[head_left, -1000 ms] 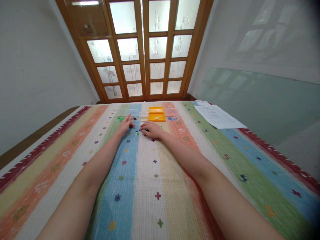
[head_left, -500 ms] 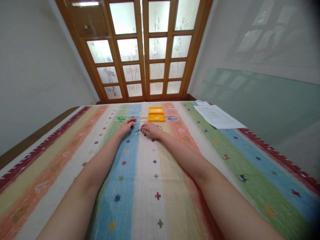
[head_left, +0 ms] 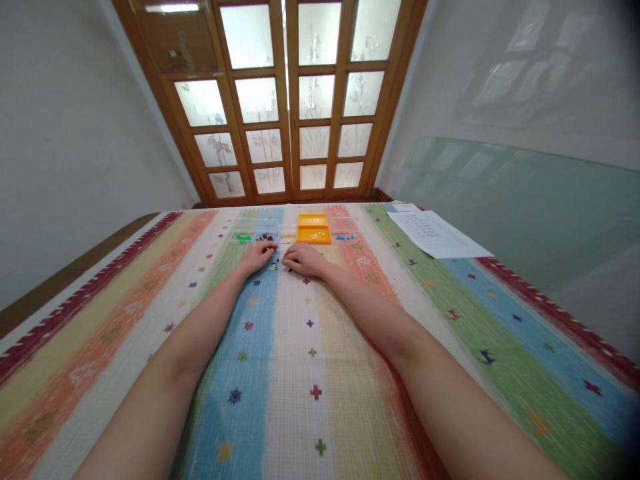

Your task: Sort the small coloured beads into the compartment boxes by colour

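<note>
My left hand (head_left: 259,255) is closed, its fingertips pinched together just in front of a clear box with green pieces (head_left: 243,237) and dark red pieces (head_left: 265,237). What the fingertips hold, if anything, is too small to name. My right hand (head_left: 303,259) rests palm down on the cloth, fingers bent and close together, beside a few tiny dark pieces. Between and a little below the hands lies a small green and white piece (head_left: 274,267). Behind my right hand stands an open orange box (head_left: 314,241) with small pale pieces in it.
A clear box with blue pieces (head_left: 345,237) stands right of the orange one. Sheets of paper (head_left: 435,233) lie farther right on the striped tablecloth (head_left: 295,373). Beyond the table are wooden doors with glass panes (head_left: 290,127).
My left hand has drawn back from over the clear box towards me and slightly right, uncovering the dark red pieces. My right hand has barely moved.
</note>
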Demonstrator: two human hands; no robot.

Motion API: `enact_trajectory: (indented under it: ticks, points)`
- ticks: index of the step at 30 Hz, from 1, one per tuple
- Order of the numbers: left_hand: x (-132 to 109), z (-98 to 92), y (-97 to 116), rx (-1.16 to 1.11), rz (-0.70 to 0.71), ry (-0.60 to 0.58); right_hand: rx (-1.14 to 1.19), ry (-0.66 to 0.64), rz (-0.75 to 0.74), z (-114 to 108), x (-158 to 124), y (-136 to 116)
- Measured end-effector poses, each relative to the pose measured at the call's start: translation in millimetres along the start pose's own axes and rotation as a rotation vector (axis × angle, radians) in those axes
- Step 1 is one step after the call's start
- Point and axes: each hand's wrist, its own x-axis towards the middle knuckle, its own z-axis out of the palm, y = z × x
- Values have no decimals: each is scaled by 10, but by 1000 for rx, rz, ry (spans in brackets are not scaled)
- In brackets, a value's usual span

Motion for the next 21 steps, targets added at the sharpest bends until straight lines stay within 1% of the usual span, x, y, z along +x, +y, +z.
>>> enact_trajectory:
  ticks: [5,8,12,17,19,21]
  points:
    - [-33,-44,81,114,91,-113,-38,0,-1,10,18,-36]
    - [-34,-67,121,115,148,-155,-49,6,22,32,23,-42]
    - [-23,-84,151,58,175,-162,-17,30,58,33,26,-31]
    - [-12,-66,145,41,214,-183,67,77,101,-4,14,-16]
    - [-12,-47,116,17,194,-165,73,72,84,0,3,-8]
    - [-12,-26,73,-22,133,-115,60,50,60,15,-6,2]
